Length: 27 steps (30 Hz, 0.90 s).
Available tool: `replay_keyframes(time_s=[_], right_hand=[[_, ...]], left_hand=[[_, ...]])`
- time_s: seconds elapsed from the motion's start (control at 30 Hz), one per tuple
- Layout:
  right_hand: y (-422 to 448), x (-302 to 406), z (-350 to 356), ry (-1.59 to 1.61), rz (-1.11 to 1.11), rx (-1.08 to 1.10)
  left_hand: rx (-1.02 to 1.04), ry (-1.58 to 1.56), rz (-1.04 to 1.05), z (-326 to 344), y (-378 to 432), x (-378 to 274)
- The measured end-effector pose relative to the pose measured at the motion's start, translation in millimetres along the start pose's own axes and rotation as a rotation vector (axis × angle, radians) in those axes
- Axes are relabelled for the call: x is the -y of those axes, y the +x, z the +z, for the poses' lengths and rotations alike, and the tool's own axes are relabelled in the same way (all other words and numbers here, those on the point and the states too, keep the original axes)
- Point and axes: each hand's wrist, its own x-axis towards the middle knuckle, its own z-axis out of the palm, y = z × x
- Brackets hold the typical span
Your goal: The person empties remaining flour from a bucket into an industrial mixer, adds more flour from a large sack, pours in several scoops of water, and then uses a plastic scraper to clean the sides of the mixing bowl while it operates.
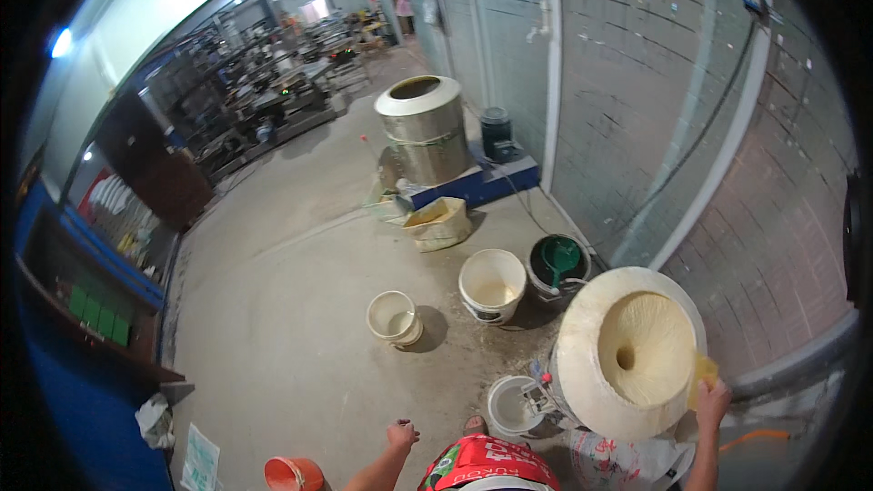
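Note:
My right hand (713, 401) grips a yellowish flat piece (704, 372), perhaps a scraper, at the right edge of a large round mixing drum (580, 382). Inside the drum, a pale cream mixture (651, 334) has a smooth surface that dips to a dark hole. My left hand (403, 432) hangs over the floor with the fingers partly curled; whether it holds anything is unclear. A white bucket (508, 404) stands by the drum's left side, under a metal fitting with a red knob (547, 378).
Beyond the drum are a dark bucket with a green dipper (561, 256), a white bucket (492, 279), a smaller pail (394, 318) and an open sack (438, 224). A second steel drum (426, 133) stands farther off. An orange bucket (293, 474) is at lower left; a printed plastic sack (620, 460) lies below the drum.

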Motion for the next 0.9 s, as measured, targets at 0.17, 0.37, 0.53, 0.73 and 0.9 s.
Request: replay_keyframes(time_s=[0.17, 0.37, 0.53, 0.73, 0.9], right_hand=[[-14, -177, 49, 0.139, 0.279, -0.217], [15, -22, 53, -0.052, 0.222, -0.075], [7, -109, 51, -0.322, 0.467, -0.106], [18, -64, 39, -0.188, 0.52, -0.264], [53, -68, 85, -0.21, 0.376, -0.144]], left_hand=[[0.168, -0.13, 0.049, 55, 11, -61], [0.12, 0.07, -0.016, 28, 30, -59], [0.272, 0.107, -0.026, 4, 93, -40], [0.278, 0.243, 0.217, -39, 172, -9], [0.236, 0.243, 0.166, -59, 190, -33]])
